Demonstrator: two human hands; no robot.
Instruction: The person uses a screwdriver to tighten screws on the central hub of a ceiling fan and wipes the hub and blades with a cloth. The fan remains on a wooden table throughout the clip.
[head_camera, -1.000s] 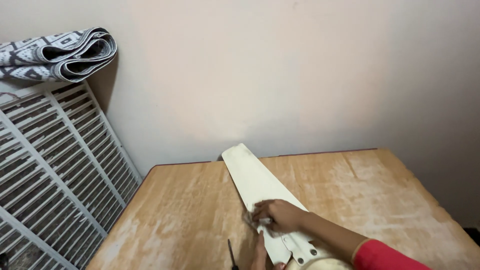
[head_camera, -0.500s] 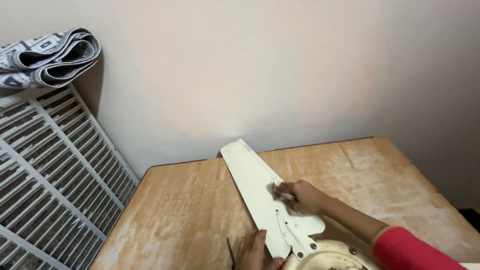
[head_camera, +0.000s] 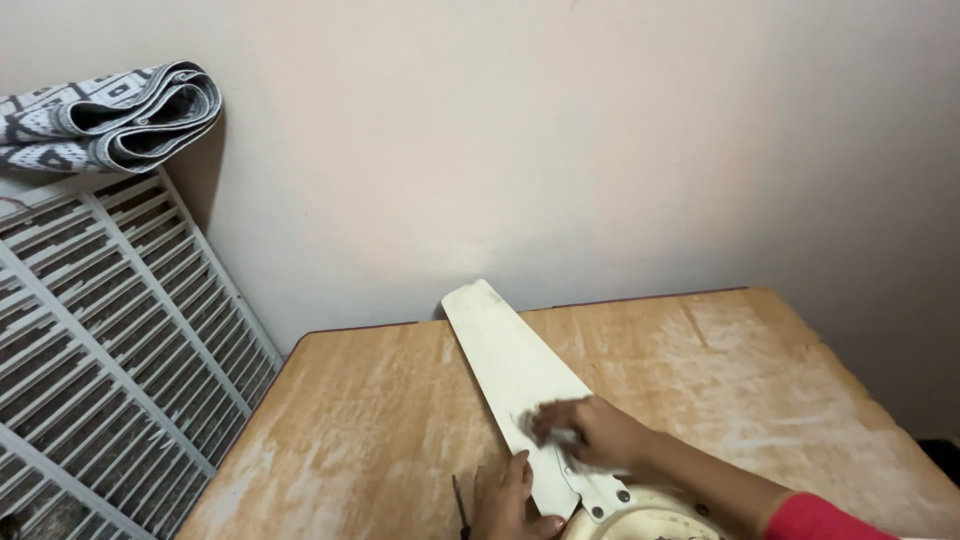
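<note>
Setting: a worn wooden table (head_camera: 380, 440) stood against a plain pale wall, seen from above by the head camera.
Packages, labels, signs: nothing printed showed; the only patterned thing was a rolled grey and white mat (head_camera: 110, 115) at upper left, resting on top of a white metal grille (head_camera: 100, 340) that leaned beside the table.
Fan blade: a long cream fan blade (head_camera: 505, 365) lay flat on the table, near its middle.
Blade direction: its long axis ran from the rounded tip near the wall, up and slightly left, down to the right toward the person, where it was bolted to a cream round fan hub (head_camera: 650, 515) at the lower edge.
Right hand: the right hand (head_camera: 590, 432), with a red sleeve behind it, lay on the blade, fingers curled over something small and pale; it was blurred, so what it gripped could not be told.
Left hand: the left hand (head_camera: 505, 495) rested on the table touching the blade's left edge, fingers loosely bent, beside a thin dark tool (head_camera: 460, 505); whether it held the tool could not be told.
Change: half a second before, the right hand had sat closer to the hub; now it was further up the blade.
</note>
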